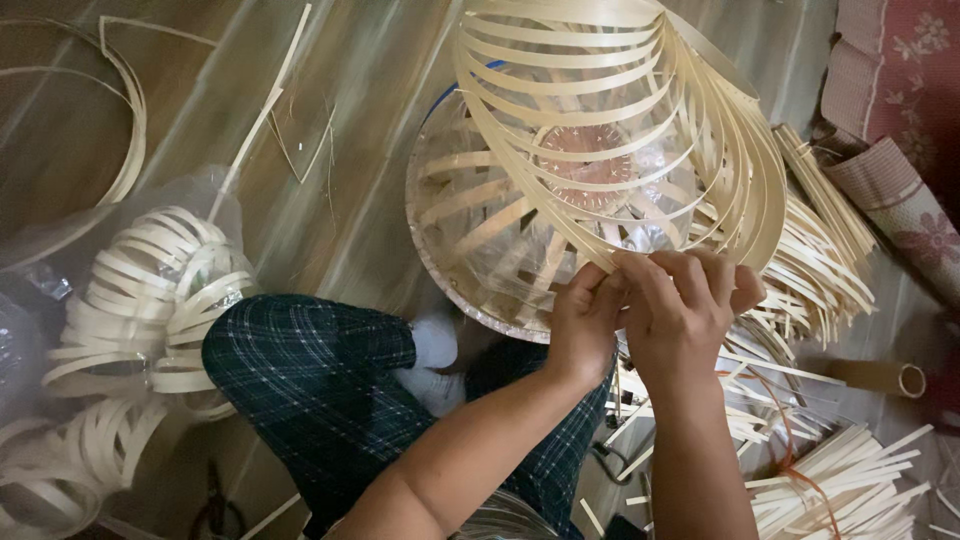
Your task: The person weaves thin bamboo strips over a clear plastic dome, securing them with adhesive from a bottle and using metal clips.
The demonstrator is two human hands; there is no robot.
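A round open frame of pale bamboo strips (610, 110) tilts in front of me, its slats fanning out from a rim at the lower right. My left hand (583, 320) and my right hand (685, 305) meet at that lower edge, both pinching the strip ends together. Behind the frame lies a clear round plastic mould (470, 240) with a metal rim. My knee in dark plaid trousers (310, 370) is bent below, with a white sock beside it.
Coiled bamboo strips in a clear plastic bag (150, 300) sit at the left. Bundles of cut strips (850, 480) lie at the lower right, with a cardboard tube (885, 377). A red floral mat (900, 120) is at the upper right. Loose hoops (110, 110) rest on the wooden floor.
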